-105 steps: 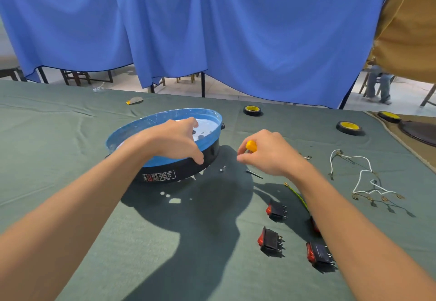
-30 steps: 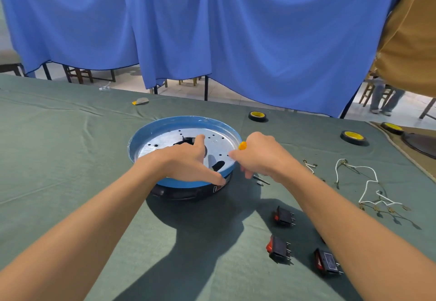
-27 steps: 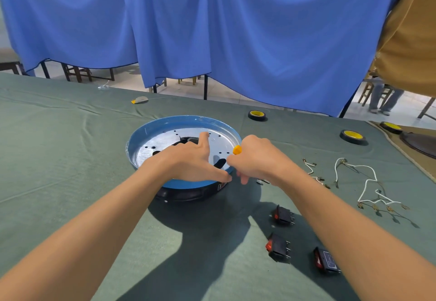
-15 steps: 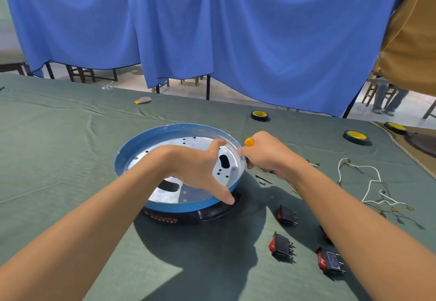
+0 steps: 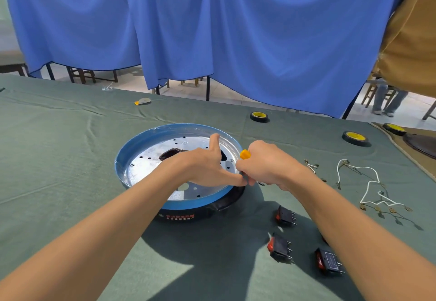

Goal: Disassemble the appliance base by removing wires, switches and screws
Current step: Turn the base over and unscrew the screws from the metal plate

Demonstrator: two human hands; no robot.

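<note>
Three rocker switches (image 5: 279, 247) are already lying loose on the cloth on the near side of the right hand (image 5: 266, 166). A bundle of white wires (image 5: 368, 183) sits well off to that hand's outer side, so I'd guess the wire and switch part is mostly done and we're on the screw step now. Appliance base (image 5: 188, 205) is flat on the table right under the left hand (image 5: 207, 168), blue rim up, with the silver metal plate (image 5: 151, 166) showing inside and a dark cutout in the middle. Left hand lies across the edge of the base nearest the other hand, fingers stretched out and thumb sticking up, not curled round anything, just bracing it by the look of it. Right hand is fisted round a screwdriver (image 5: 244, 154), with the orange handle end poking out the top of the fist, just past the rim and right up against the left fingertips. Tip is hidden behind the hands, so I can't tell which screw it's on or if it's seated at all. Next move, I reckon: get the tip square in a screw head near that rim, pin the base so it doesn't spin, and turn without slipping. Couple of black-and-yellow tape rolls (image 5: 259, 117) sit farther out beyond both hands, green cloth (image 5: 70, 147) under everything.
</note>
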